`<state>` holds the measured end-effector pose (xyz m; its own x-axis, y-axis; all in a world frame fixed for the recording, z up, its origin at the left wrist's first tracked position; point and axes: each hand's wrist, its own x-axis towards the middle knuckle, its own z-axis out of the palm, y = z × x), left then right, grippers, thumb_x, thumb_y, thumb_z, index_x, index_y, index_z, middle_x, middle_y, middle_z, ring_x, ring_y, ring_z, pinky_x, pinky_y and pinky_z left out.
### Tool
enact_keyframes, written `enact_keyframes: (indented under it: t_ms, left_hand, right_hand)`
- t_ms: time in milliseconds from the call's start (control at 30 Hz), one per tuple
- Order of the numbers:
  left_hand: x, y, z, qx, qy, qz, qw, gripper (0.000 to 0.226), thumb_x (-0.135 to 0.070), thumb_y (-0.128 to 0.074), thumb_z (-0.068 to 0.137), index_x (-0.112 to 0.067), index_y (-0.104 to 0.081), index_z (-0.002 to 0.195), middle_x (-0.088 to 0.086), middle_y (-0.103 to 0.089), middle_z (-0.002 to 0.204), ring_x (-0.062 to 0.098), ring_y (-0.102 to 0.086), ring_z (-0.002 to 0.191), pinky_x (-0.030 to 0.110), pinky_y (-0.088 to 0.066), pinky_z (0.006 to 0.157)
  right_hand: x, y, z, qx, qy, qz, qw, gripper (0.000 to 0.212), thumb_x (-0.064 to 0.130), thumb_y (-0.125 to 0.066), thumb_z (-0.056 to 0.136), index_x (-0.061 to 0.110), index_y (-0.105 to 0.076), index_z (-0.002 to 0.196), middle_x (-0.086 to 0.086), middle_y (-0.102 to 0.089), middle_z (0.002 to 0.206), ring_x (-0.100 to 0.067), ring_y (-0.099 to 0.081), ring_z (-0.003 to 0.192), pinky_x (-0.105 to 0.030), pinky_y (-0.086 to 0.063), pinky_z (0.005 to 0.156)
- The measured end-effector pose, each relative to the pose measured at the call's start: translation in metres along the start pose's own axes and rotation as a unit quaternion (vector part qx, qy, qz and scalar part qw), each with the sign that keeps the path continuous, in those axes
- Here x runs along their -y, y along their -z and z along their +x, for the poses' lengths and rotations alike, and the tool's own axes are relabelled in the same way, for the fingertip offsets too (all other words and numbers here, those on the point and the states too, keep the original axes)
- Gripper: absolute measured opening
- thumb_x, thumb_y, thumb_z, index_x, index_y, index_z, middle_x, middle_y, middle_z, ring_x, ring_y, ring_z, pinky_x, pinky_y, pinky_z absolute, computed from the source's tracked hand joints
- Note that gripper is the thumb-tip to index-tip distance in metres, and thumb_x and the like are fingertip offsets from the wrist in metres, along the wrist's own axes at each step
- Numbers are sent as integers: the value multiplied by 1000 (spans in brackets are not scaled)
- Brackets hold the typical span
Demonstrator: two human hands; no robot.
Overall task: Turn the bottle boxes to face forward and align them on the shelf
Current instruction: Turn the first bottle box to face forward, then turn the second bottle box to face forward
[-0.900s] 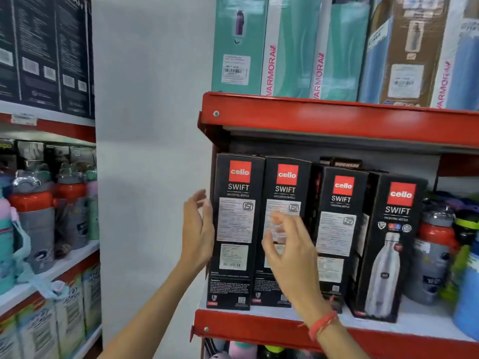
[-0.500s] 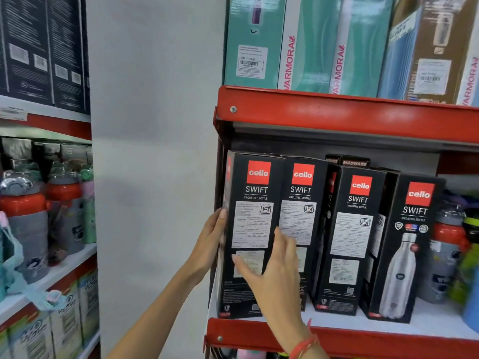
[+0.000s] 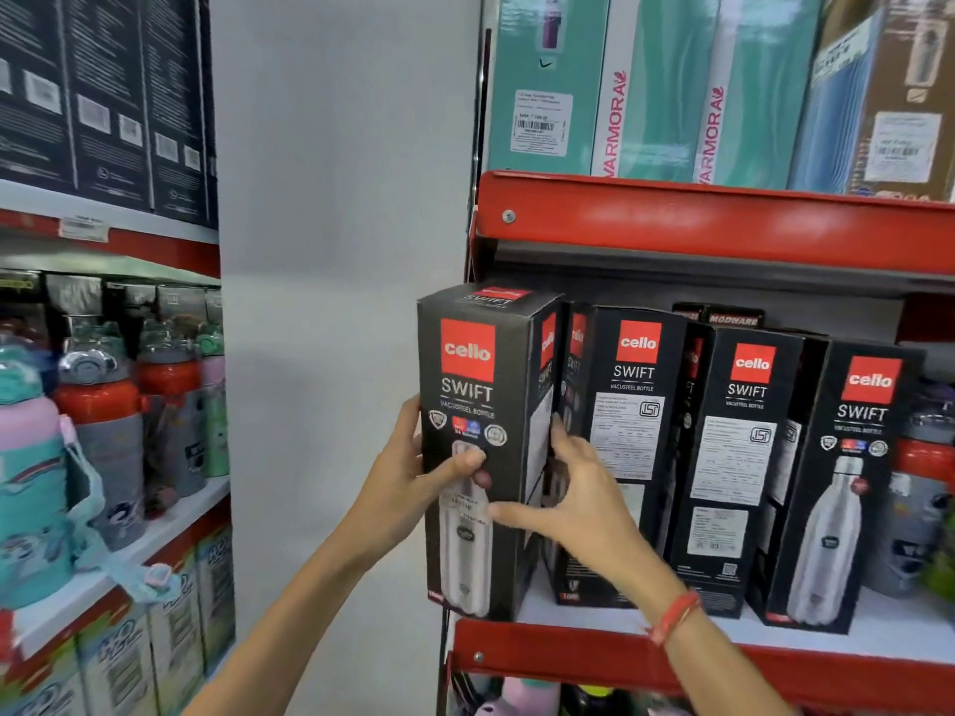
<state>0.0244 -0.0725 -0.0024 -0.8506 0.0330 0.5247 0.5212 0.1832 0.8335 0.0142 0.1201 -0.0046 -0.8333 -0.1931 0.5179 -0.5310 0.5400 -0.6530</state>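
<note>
While gripping the first box [image 3: 478, 447] at the shelf's [image 3: 723, 658] left front corner, left hand [image 3: 408, 483] wrapped round its left side, right hand [image 3: 573, 488] clamped on its right edge, bottle picture facing out. Turning step looks nearly done for this box; base seemingly at the front lip. Next: square it up and push back flush beside the second box [image 3: 620, 447], label side still forward, then turn that one.
</note>
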Motion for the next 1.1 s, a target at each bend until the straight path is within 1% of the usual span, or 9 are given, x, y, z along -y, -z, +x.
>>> enact_keyframes:
  t_ms: [133,267,400,500,667,733,800,933,1100]
  left_hand:
    - [-1,-4,3,-16,-3,16,1000,64,-17,-66,85,-34,-36,139,-8,-68,113,13,-66,105,36,-60,82]
    - [3,-16,9,-42,-12,47,998,73,-8,-64,85,-34,-29,144,-10,-62,114,10,-60,109,37,-57,88]
    - [13,-27,19,-43,-22,80,996,82,-4,-67,82,-37,-25,145,-25,-57,107,-20,-57,92,5,-49,77]
    - [17,-36,29,-40,-18,82,996,83,-1,-65,83,-33,-23,147,-30,-55,106,-31,-52,88,-2,-46,72]
    - [22,-46,34,-58,-3,89,994,82,-4,-63,86,-34,-19,148,-17,-55,123,-11,-50,104,24,-49,94]
    - [24,-46,33,-60,2,85,995,81,-6,-62,87,-36,-19,147,-15,-55,126,-5,-48,109,31,-48,97]
    - [24,-49,32,-58,11,89,994,79,-9,-61,88,-37,-16,147,-9,-55,132,1,-50,112,37,-50,96]
    - [19,-59,24,-109,-25,170,979,76,-15,-62,88,-29,-18,148,-5,-42,144,12,-44,130,35,-46,101]
    - [21,-77,16,-167,-88,250,950,77,-10,-65,85,-22,-21,147,3,-28,147,14,-34,134,20,-39,96]
  right_hand:
    - [1,6,4,39,-13,92,995,92,29,-82,69,38,-29,144,19,-57,126,4,-57,110,-16,-46,95]
    - [-4,-2,15,-27,-16,60,998,74,17,-77,76,28,-44,140,7,-70,114,-8,-68,99,-32,-54,93]
    - [-16,-8,27,-93,-30,-21,995,76,18,-78,76,25,-42,142,-1,-73,106,-17,-70,91,-40,-56,89]
    - [-22,-13,34,-157,-34,-127,979,78,26,-78,75,21,-41,143,-7,-75,97,-21,-71,86,-39,-57,85]
    - [-23,-13,26,-219,21,-235,947,54,26,-70,83,14,-55,133,-10,-76,84,-22,-71,75,-37,-60,73]
    - [-24,-8,17,-285,71,-204,934,37,20,-71,82,11,-67,119,-6,-76,82,-18,-70,67,-33,-61,65]
    - [-27,-1,10,-351,89,-159,919,31,20,-72,81,11,-70,111,-4,-73,90,-16,-65,76,-33,-59,68]
    - [-37,9,13,-369,-18,-159,915,77,44,-75,73,8,-43,133,-15,-45,123,-26,-39,108,-42,-46,90]
    - [-35,10,15,-331,-98,-178,922,115,54,-77,63,9,-14,148,-21,-35,141,-35,-37,119,-49,-43,96]
